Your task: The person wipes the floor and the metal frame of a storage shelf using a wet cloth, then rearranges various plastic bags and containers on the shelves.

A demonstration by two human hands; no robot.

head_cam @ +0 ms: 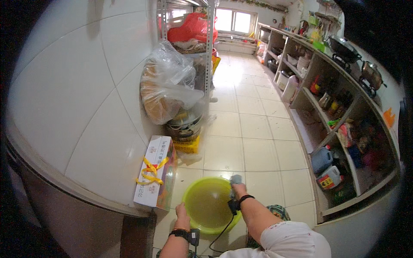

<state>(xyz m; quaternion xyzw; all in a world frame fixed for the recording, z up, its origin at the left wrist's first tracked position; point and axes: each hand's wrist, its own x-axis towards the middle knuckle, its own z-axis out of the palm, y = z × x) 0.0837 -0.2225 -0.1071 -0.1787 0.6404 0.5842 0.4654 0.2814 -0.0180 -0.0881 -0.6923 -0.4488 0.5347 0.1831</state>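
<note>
A yellow-green plastic basin (209, 229) of cloudy brownish water (209, 206) is low in front of me, over the tiled floor. My left hand (182, 213) grips its left rim. At the far right rim, my right hand (238, 190) is closed around a wet-looking grey-blue cloth (236, 179), part of which hangs along the basin's inner side. Whether the right fingers also clasp the rim cannot be made out. Each wrist wears a black strap with a small device, and a cable (226, 227) runs down from the right one.
To the left, a white printed carton (151, 174) with a yellow ribbon handle stands against the tiled wall. Behind it are a pot (184, 125) on a yellow box (187, 145) and a metal shelf rack (209, 48). Open cabinets (342, 129) holding jugs (322, 159) line the right side.
</note>
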